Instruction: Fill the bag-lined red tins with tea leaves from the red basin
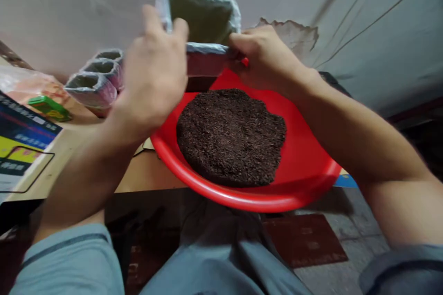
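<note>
A lined box [204, 62] with a whitish plastic liner folded over its rim is held up at the far side of a red basin [242, 203]. My left hand [155, 69] grips the box's left side, thumb at the rim, slightly blurred. At its right corner, the fingers of my right hand [265, 55] are closed on the rim. The inside of the box looks olive-brown, and its bottom is hard to make out. Below, dark brown loose grains [231, 138] lie heaped in the basin.
Several similar lined boxes [92, 90] stand at the left on a wooden table [148, 175]. Beside them are a green packet [50, 107], clear plastic and a printed box [20, 147]. A wall with peeling paint [114, 4] rises behind.
</note>
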`<state>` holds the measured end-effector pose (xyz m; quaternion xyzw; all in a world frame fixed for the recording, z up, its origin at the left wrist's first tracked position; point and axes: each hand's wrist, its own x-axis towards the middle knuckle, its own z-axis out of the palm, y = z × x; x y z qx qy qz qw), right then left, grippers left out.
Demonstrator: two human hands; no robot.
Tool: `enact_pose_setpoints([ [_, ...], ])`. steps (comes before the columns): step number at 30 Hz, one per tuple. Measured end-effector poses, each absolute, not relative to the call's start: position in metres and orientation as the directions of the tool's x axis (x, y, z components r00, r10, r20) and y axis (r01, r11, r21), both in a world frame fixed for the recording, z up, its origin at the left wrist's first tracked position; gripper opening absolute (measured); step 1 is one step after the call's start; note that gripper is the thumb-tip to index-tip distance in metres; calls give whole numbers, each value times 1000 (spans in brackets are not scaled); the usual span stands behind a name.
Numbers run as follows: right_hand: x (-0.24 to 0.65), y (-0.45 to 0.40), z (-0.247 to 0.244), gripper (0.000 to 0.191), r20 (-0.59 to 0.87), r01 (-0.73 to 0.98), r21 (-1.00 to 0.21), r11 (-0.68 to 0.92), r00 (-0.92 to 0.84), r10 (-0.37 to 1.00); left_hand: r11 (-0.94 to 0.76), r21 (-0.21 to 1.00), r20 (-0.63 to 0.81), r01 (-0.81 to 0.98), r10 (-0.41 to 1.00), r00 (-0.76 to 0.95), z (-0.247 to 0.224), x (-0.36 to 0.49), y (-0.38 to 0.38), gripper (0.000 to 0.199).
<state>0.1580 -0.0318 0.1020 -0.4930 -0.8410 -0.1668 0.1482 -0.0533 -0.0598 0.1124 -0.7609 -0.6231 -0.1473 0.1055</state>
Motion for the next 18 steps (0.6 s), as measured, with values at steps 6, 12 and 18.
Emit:
enact_pose_setpoints([
  [6, 260, -10, 29, 21, 150, 989, 93, 115, -128, 980, -595, 35, 177, 803, 795, 581, 34, 65, 47, 36],
  [12, 308, 7, -27, 38, -18, 995, -80, 57, -58, 998, -663, 90, 42, 743, 748, 663, -26, 102, 78, 42],
  [18, 349, 10, -37, 78, -95, 950, -274, -152, 131, 987, -399, 374, 200, 837, 916, 348, -57, 61, 96, 57],
])
